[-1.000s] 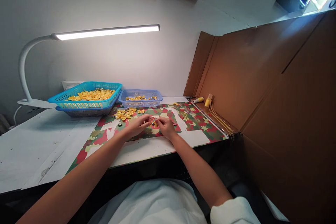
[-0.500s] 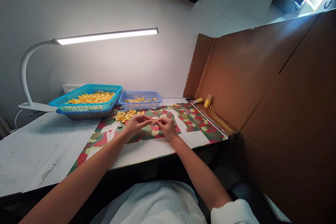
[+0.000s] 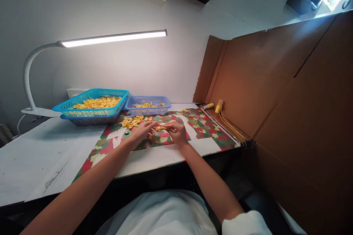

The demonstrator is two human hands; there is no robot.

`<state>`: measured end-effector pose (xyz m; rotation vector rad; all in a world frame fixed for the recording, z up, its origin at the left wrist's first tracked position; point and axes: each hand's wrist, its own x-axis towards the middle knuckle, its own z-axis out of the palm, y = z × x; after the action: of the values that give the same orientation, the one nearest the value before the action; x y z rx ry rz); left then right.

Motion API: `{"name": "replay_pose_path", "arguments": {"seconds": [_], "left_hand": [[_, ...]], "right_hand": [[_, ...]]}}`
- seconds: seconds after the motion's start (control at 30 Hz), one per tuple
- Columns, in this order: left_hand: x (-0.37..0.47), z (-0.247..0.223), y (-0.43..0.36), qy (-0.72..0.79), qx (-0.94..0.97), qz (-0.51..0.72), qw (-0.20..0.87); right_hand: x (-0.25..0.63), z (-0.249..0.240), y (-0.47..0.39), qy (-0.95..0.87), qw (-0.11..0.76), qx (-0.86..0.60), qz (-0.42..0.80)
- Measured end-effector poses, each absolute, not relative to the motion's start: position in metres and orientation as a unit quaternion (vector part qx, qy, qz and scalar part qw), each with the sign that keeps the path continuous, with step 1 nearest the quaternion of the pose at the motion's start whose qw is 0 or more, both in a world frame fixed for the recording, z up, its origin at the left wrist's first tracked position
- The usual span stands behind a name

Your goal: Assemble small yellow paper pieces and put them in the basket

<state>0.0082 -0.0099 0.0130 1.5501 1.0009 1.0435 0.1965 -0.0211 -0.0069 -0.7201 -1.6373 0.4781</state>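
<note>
Over the patterned sheet, my left hand [image 3: 145, 130] and my right hand [image 3: 176, 131] meet at the fingertips. Between them is a small gold piece [image 3: 161, 127], pinched from both sides. Part of it is covered by the fingers, and its exact kind is too small to make out. Left of my left hand, a loose pile of shiny gold pieces [image 3: 131, 121] lies on the sheet. A small round silver object [image 3: 126, 133] rests just in front of that pile.
A turquoise basket [image 3: 91, 112] heaped with gold pieces sits stacked on a blue one at the left. Beside it stands a smaller periwinkle basket [image 3: 149, 111]. Gold cords [image 3: 231, 129] lie along the cardboard wall [image 3: 264, 80] at right. A lamp [image 3: 113, 38] overhangs the table.
The gold piece has been turned between my fingers; the silver round part seen on it before is now hidden. My left fingers have spread and shifted slightly, and the wire loop above sits lower.
</note>
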Motion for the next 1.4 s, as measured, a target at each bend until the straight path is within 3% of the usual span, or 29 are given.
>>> {"name": "replay_pose_path", "arguments": {"seconds": [0.17,0.6,0.87,1.27,1.4], "left_hand": [[0.009,0.010,-0.009,0.379,0.633,0.414,0.534],[0.008,0.010,-0.008,0.365,0.713,0.461,0.383],[0.008,0.012,-0.010,0.360,0.734,0.455,0.353],[0.013,0.013,-0.017,0.375,0.694,0.391,0.474],[0.015,0.014,-0.022,0.372,0.650,0.423,0.511]], "right_hand": [[0.197,-0.006,-0.022,-0.703,0.617,-0.290,0.202],[0.196,0.002,-0.032,-0.715,0.542,-0.383,0.220],[0.194,-0.003,-0.025,-0.684,0.555,-0.402,0.251],[0.195,-0.002,-0.024,-0.701,0.527,-0.389,0.283],[0.213,0.003,-0.015,-0.691,0.467,-0.496,0.242]]}}
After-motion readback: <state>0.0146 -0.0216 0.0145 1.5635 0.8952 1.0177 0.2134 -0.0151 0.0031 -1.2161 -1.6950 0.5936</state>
